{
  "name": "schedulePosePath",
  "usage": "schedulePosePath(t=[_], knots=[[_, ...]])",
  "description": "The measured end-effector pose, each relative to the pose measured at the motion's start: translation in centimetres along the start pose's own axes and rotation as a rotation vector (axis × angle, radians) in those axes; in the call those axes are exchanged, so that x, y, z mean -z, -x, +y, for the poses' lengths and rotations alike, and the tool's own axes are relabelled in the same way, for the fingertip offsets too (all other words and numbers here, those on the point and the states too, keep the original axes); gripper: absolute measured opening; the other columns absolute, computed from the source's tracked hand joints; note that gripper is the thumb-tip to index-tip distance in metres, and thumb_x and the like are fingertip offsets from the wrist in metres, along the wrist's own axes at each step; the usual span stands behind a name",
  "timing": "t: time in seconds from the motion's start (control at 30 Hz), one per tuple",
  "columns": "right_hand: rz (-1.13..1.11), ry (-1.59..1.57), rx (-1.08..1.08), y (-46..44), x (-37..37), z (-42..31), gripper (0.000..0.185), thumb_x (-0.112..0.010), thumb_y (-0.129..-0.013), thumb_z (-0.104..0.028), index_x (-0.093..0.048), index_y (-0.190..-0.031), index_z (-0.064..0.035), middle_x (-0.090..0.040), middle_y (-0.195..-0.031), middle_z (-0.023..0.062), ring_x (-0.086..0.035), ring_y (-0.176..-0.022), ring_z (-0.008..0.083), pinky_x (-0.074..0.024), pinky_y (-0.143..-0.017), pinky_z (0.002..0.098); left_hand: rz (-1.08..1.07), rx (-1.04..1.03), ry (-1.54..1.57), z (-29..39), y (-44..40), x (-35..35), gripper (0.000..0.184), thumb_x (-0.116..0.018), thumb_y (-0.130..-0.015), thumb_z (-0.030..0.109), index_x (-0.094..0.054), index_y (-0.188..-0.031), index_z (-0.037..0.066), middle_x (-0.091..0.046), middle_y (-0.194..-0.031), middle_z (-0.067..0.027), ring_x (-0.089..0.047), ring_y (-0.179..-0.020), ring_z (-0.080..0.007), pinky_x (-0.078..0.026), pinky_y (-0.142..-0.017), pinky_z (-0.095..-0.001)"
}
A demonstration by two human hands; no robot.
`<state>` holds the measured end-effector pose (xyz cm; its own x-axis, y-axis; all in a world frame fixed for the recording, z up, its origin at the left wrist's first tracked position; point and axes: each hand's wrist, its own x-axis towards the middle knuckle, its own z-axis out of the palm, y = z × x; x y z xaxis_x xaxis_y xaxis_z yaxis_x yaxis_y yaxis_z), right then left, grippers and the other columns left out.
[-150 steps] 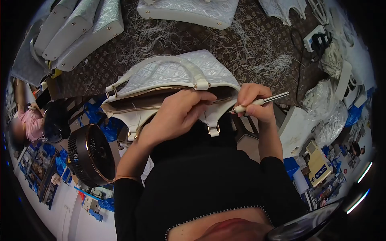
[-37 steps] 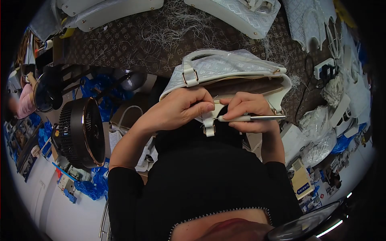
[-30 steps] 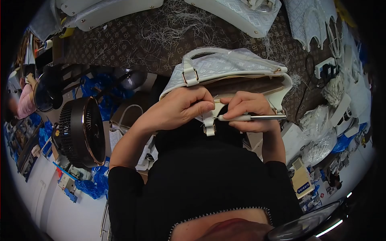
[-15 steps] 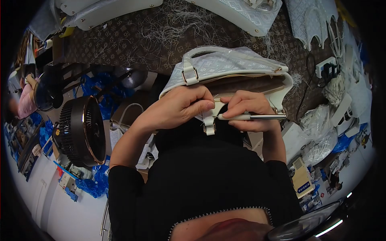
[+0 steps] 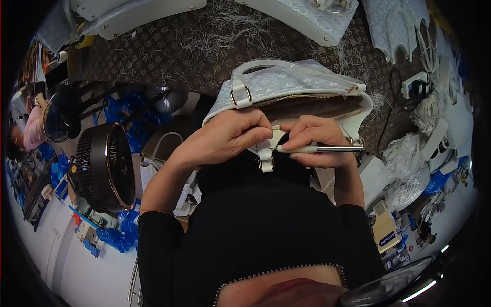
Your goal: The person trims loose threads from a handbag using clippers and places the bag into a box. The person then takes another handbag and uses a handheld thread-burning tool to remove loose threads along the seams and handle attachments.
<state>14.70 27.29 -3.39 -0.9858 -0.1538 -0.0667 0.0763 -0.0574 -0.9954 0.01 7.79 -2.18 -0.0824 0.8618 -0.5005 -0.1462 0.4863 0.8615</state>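
A white patterned handbag lies tilted at the table's front edge, its zipped top gaping so that the beige lining shows. My left hand pinches the bag's near edge, thumb and forefinger closed beside a white strap tab with a metal buckle. Gripped in my right hand is a slim pen-like tool with a pale barrel and a shiny metal end. Its tip points left at the strap tab. Exactly where the tip touches is too small to tell.
Loose white threads are strewn over the brown patterned table. White bag pieces lie along the far side. A black fan stands at left, near a person in pink. Plastic-wrapped items are at right.
My hands, the bag and the tool keep almost the same place. At far left, the person in pink has shifted slightly.
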Motion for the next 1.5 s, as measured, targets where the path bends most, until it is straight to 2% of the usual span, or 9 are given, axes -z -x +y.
schedulePosePath(t=[0.57,0.67,0.73,0.87,0.97,1.03,1.17,1.33,1.5], knots=[[0.018,-0.027,0.006,0.2,-0.1,0.2,0.024,-0.073,-0.067,0.002,-0.071,-0.091,-0.0037,-0.061,-0.08,0.0064,-0.061,-0.076,0.0169,-0.0495,-0.095,0.0441,0.028,-0.007,0.047,-0.3,0.2,-0.2,0.03,-0.055,-0.094,0.03,-0.06,-0.094,0.001,-0.06,-0.072,-0.0075,-0.057,-0.067,-0.015,-0.045,-0.062,-0.0296],[0.022,-0.042,0.01,0.2,-0.1,0.2,0.024,-0.072,-0.067,0.001,-0.071,-0.09,-0.0039,-0.061,-0.079,0.0067,-0.061,-0.076,0.0174,-0.0491,-0.095,0.0456,0.075,-0.073,0.064,-0.2,1.2,0.3,0.026,-0.056,-0.094,0.027,-0.06,-0.095,0.001,-0.06,-0.073,-0.0075,-0.057,-0.066,-0.0156,-0.045,-0.062,-0.0293],[0.062,-0.085,0.017,0.2,-0.2,0.2,0.024,-0.071,-0.066,0.0,-0.07,-0.09,-0.0033,-0.061,-0.079,0.0075,-0.061,-0.077,0.0181,-0.0483,-0.095,0.0473,0.281,0.054,-0.135,0.6,2.6,0.8,0.018,-0.061,-0.089,0.02,-0.062,-0.094,0.003,-0.06,-0.075,-0.0075,-0.058,-0.065,-0.0159,-0.046,-0.059,-0.0285],[0.076,-0.116,0.005,0.2,-0.1,0.4,0.024,-0.07,-0.065,0.0,-0.07,-0.089,-0.0021,-0.062,-0.079,0.0088,-0.062,-0.077,0.0189,-0.0473,-0.096,0.0487,0.37,0.133,-0.349,1.6,4.2,0.4,0.015,-0.066,-0.084,0.013,-0.064,-0.096,0.005,-0.061,-0.082,-0.0069,-0.061,-0.065,-0.0168,-0.047,-0.056,-0.0281],[0.085,-0.147,-0.018,0.1,-0.1,0.2,0.023,-0.069,-0.065,0.0,-0.07,-0.089,-0.001,-0.063,-0.079,0.0102,-0.062,-0.076,0.0194,-0.0466,-0.096,0.0489,0.351,0.053,-0.373,1.5,4.4,0.0,0.021,-0.068,-0.08,0.011,-0.065,-0.1,0.007,-0.062,-0.09,-0.0059,-0.063,-0.067,-0.0175,-0.049,-0.056,-0.0283],[0.086,-0.158,-0.03,0.1,-0.1,0.1,0.023,-0.069,-0.065,-0.001,-0.069,-0.088,-0.0003,-0.063,-0.079,0.0111,-0.062,-0.076,0.0199,-0.0463,-0.096,0.0492,0.266,-0.088,-0.299,0.4,3.7,-0.1,0.026,-0.068,-0.08,0.012,-0.066,-0.106,0.009,-0.062,-0.094,-0.0045,-0.063,-0.069,-0.0189,-0.05,-0.059,-0.0292],[0.081,-0.163,-0.052,0.2,0.0,0.0,0.023,-0.069,-0.066,-0.002,-0.069,-0.088,0.0,-0.063,-0.079,0.0116,-0.062,-0.077,0.0203,-0.0463,-0.096,0.0496,0.15,-0.216,-0.339,-0.3,2.3,0.0,0.027,-0.067,-0.081,0.013,-0.066,-0.108,0.01,-0.062,-0.092,-0.004,-0.064,-0.07,-0.0196,-0.051,-0.061,-0.0299],[0.097,-0.166,-0.046,0.3,-0.1,0.2,0.023,-0.07,-0.067,-0.003,-0.069,-0.089,0.0002,-0.063,-0.079,0.0118,-0.062,-0.076,0.0204,-0.0467,-0.096,0.0501,0.028,-0.375,-0.461,-0.1,1.8,0.5,0.015,-0.064,-0.082,0.012,-0.065,-0.096,0.008,-0.061,-0.091,-0.0036,-0.063,-0.07,-0.0224,-0.05,-0.06,-0.0324],[0.07,-0.104,-0.025,-0.2,-0.3,-0.5,0.022,-0.07,-0.067,-0.001,-0.069,-0.089,-0.0003,-0.063,-0.08,0.0104,-0.062,-0.077,0.0203,-0.0474,-0.095,0.0478,0.072,-0.405,-0.501,-0.2,1.8,0.3,0.01,-0.064,-0.08,0.01,-0.059,-0.088,0.006,-0.059,-0.087,-0.0046,-0.062,-0.07,-0.0242,-0.049,-0.06,-0.0335]])
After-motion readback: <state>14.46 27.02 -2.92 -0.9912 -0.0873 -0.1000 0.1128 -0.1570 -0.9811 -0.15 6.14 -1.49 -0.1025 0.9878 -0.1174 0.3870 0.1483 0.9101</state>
